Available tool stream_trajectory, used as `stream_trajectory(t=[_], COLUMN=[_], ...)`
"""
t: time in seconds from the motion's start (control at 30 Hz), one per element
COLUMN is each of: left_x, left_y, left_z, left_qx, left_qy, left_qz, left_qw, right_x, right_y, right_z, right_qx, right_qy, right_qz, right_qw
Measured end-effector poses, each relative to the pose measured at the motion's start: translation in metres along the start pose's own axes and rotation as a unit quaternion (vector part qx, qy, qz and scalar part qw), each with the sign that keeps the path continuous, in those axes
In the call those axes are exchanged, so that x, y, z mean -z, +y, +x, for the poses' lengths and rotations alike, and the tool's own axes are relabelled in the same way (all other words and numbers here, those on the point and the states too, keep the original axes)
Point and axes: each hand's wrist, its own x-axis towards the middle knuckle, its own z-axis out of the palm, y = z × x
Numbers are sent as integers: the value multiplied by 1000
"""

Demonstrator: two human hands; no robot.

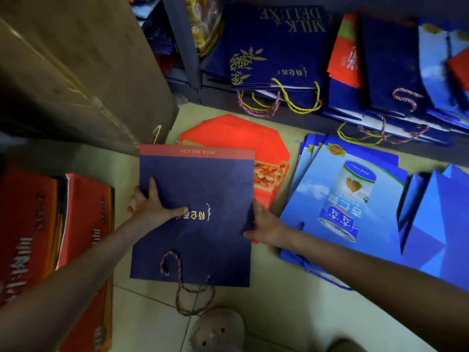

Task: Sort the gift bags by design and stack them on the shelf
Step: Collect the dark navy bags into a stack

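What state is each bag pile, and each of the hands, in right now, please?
Navy bag: folded flat, held by both side edges.
Left hand: grips the bag's left edge.
Right hand: grips its right edge.
Red bags: flat on the floor, partly hidden behind the navy bag.
Light blue bags: flat on the floor, loosely fanned.
Navy stack: lying flat on the shelf.
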Motion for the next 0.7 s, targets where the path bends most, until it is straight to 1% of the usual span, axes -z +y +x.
stream_trajectory(t=[0.1,0.17,0.23,0.27,0.33,0.4,0.47,0.53,0.6,0.7], left_x=[-3,-2,3,6,15,25,33,40,46,56], left_y=[29,59,95,114,151,184,213,235,253,272], left_z=[-2,-4,-7,-9,-10,-8,-4,2,11,31], left_qx=[-71,-138,-206,-244,-319,-364,-384,-384,-364,-332], left_qy=[-3,18,54,83,153,213,254,285,296,299], left_qz=[60,69,63,60,57,68,96,127,161,223], left_qw=[996,988,975,964,934,904,882,869,868,867], right_x=[19,33,53,65,95,130,162,188,208,223], right_y=[-14,-27,-40,-44,-46,-40,-37,-36,-37,-41], right_z=[-2,-2,-4,-4,3,16,27,38,46,60], right_qx=[17,42,70,91,125,98,67,57,60,76], right_qy=[46,65,108,156,265,347,402,419,399,358], right_qz=[10,0,-19,-39,-123,-226,-288,-318,-338,-349], right_qw=[999,997,992,983,948,905,866,848,850,863])
